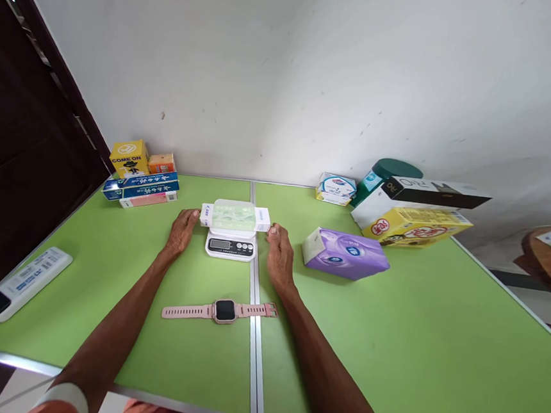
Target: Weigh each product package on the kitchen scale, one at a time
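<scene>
A pale wall [287, 72] backs the green tabletop [436, 355] I look down on, its two panels meeting at a metal strip [255, 372]. To my right, a black-and-white box [438, 194] leans over a yellow carton [416, 228], beside a green-lidded tub [398, 170]; a purple pack [348, 255] lies nearer. At far left rests a white device [32, 280] with a cable plugged in; a cluster of small boxes [142, 185] sits by the wall.

I have my left hand [181, 232] and right hand [279, 255] on either side of a white digital scale [230, 247], its readout too small to read. A green-and-white box [234, 217] lies across its pan, both ends overhanging. My fingers [193, 216] are bunched narrow at those ends; whether they grip it, I cannot tell. Nearest me, a pink-strapped smartwatch [225, 311] lies stretched flat, one strap crossing the strip.
</scene>
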`<state>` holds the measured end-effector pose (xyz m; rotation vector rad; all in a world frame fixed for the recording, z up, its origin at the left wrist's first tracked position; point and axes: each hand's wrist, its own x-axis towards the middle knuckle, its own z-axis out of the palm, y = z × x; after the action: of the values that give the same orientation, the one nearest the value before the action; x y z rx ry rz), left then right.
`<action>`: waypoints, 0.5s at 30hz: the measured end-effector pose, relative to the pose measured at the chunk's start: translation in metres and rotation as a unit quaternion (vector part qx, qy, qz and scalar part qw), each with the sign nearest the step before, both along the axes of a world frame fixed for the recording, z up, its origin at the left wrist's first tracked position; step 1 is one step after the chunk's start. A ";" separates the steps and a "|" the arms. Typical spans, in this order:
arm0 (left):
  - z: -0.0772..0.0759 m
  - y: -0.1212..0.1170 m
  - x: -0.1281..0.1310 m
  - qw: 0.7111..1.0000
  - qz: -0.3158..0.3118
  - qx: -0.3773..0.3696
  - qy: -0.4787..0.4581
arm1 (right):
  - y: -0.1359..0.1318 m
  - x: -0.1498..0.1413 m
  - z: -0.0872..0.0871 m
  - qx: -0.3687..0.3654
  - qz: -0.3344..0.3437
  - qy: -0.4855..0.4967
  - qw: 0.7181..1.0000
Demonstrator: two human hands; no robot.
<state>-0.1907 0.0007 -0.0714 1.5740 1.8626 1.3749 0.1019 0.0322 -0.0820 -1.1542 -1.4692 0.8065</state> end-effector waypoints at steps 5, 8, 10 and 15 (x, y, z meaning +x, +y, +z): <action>0.001 0.000 0.001 1.000 0.000 -0.001 0.003 | 0.001 0.000 0.000 -0.002 -0.006 -0.008 1.000; 0.001 0.000 0.001 1.000 0.001 -0.004 -0.004 | 0.001 0.000 0.000 -0.005 -0.005 -0.005 1.000; 0.000 0.000 0.002 1.000 0.002 -0.003 -0.019 | 0.000 0.000 0.000 -0.005 0.000 -0.001 1.000; 0.002 -0.005 0.005 0.999 -0.002 -0.002 -0.047 | 0.001 0.000 -0.003 0.013 0.002 -0.005 1.000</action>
<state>-0.1854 -0.0042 -0.0697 1.4835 1.8038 1.4179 0.1023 0.0329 -0.0848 -1.1377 -1.4855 0.7836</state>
